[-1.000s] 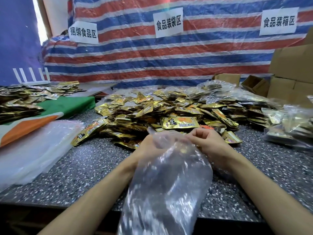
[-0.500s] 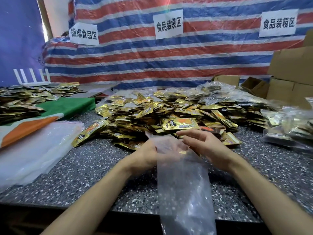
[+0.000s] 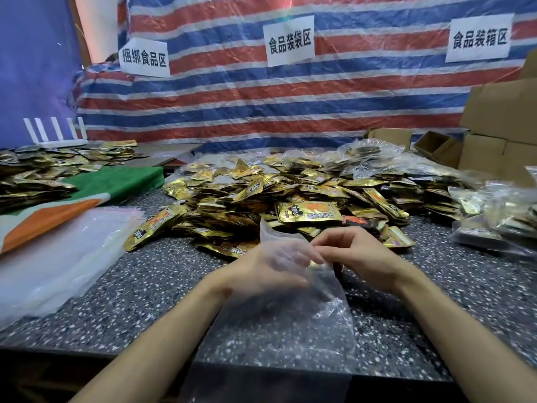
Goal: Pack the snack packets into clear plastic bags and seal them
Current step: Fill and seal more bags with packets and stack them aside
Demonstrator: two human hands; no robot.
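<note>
A clear plastic bag (image 3: 293,324) hangs from both hands over the speckled table's near edge, with nothing visible inside it. My left hand (image 3: 261,271) pinches one side of its mouth, partly veiled by the plastic. My right hand (image 3: 357,254) pinches the other side at the bag's top edge. Just beyond the hands lies a big heap of gold snack packets (image 3: 290,199), one large packet (image 3: 309,212) facing me on top.
A stack of empty clear bags (image 3: 55,257) lies at the left on the speckled table (image 3: 151,286). Filled bags (image 3: 499,216) sit at the right, cardboard boxes (image 3: 502,126) behind them. Another packet pile (image 3: 37,173) and a green cloth (image 3: 116,181) are far left.
The bag, first bunched and puffed between my hands, now hangs flatter and lower. My fingers have shifted along its top edge and drawn slightly apart.
</note>
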